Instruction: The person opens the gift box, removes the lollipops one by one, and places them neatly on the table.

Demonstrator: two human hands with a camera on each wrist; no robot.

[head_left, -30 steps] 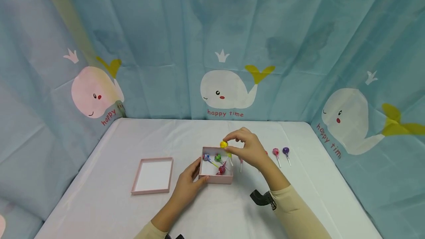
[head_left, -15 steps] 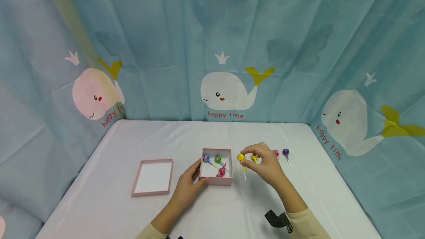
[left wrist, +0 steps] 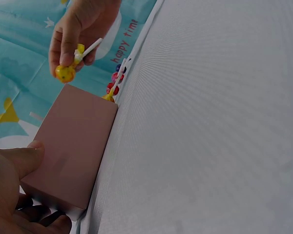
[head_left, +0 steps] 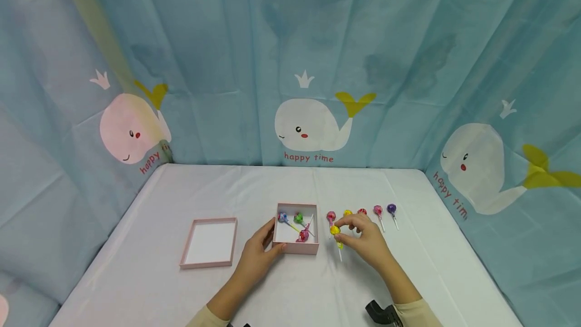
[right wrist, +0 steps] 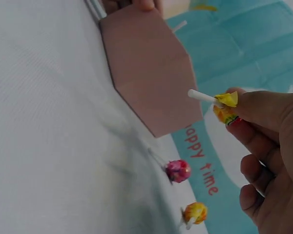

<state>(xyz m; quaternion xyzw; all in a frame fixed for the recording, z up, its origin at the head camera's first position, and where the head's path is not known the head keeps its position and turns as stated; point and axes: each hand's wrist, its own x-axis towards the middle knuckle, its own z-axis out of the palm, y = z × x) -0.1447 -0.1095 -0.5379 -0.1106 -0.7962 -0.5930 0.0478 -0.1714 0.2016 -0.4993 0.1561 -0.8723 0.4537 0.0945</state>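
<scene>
Pinching a yellow lollipop (head_left: 335, 229) by the head, the right hand (head_left: 363, 241) hovers just above the bench (head_left: 408, 276), its fingers (right wrist: 256, 109) curled round the wrapper and the white stick pointing down toward six o'clock. The lollipop sits just to the three o'clock side of the pink box (head_left: 296, 247), beside it and not over it. The left hand (head_left: 258, 254) holds the box at its near left corner, thumb pressed on the side wall and fingers wrapped underneath, steadying it.

The step in hand looks like moving sweets between the row on the bench and the box. From this moment alone I cannot tell whether the yellow one is being lifted or set down. If it is bound for the box, the next move calls for carrying it toward nine o'clock, clearing the wall, and letting go over the floor where space is left.

Counted: one open box, holding three lollipops, a blue one (head_left: 283, 216), a green one (head_left: 298, 217) and a dark red one (head_left: 303, 235). One lid (head_left: 210, 241) lies open side up, well apart at nine o'clock of the box. Five lollipops lie in a row at twelve o'clock of the right hand: pink (head_left: 331, 215), yellow (head_left: 347, 213), red (head_left: 361, 211), pink (head_left: 378, 210) and purple (head_left: 391, 208). One more is in the fingers, nine in all.
</scene>
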